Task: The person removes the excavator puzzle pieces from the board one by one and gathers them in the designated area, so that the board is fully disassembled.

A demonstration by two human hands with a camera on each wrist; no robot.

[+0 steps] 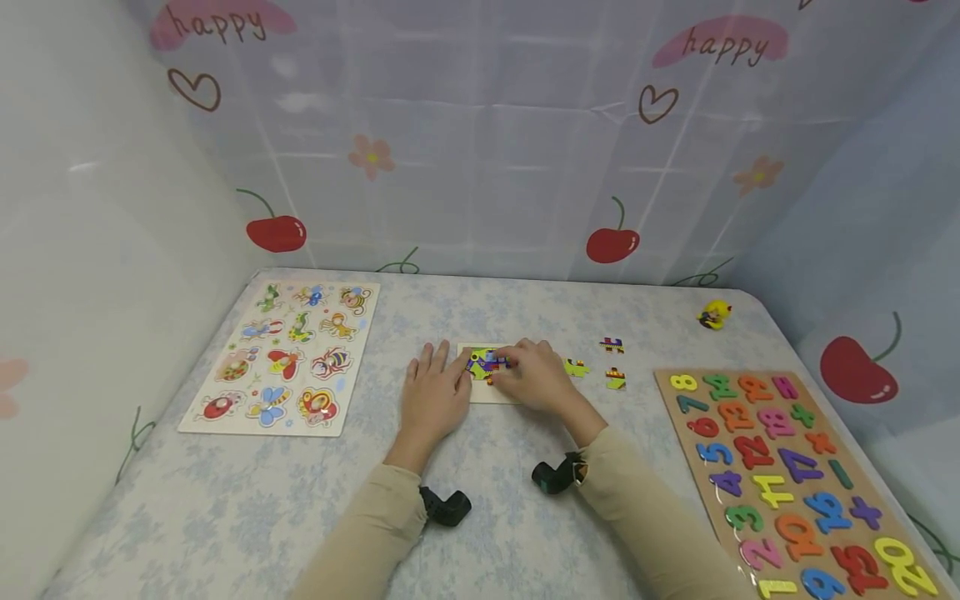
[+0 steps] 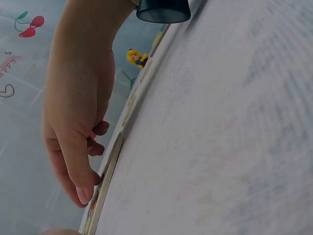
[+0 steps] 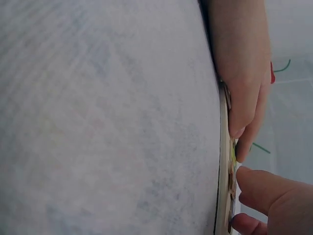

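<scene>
A small pale jigsaw tray [image 1: 489, 394] lies flat on the table, with colourful joined puzzle pieces [image 1: 480, 364] in it. My left hand [image 1: 435, 398] rests at the tray's left side, its fingers fairly straight and its thumb by the pieces. From the right, my right hand [image 1: 542, 379] reaches over the tray and pinches a purple puzzle piece [image 1: 501, 362] between thumb and index finger, mostly hidden under the fingertips. In the left wrist view my right hand [image 2: 76, 112] points down at the tray edge [image 2: 108, 178]. The right wrist view shows both hands' fingertips at the tray edge [image 3: 223, 161].
Loose puzzle pieces [image 1: 576, 367] lie right of the tray, with others [image 1: 616, 379] farther right. An insect puzzle board [image 1: 258, 425] is at the left, a number board [image 1: 720, 521] at the right. A yellow toy figure [image 1: 715, 314] stands at the back right.
</scene>
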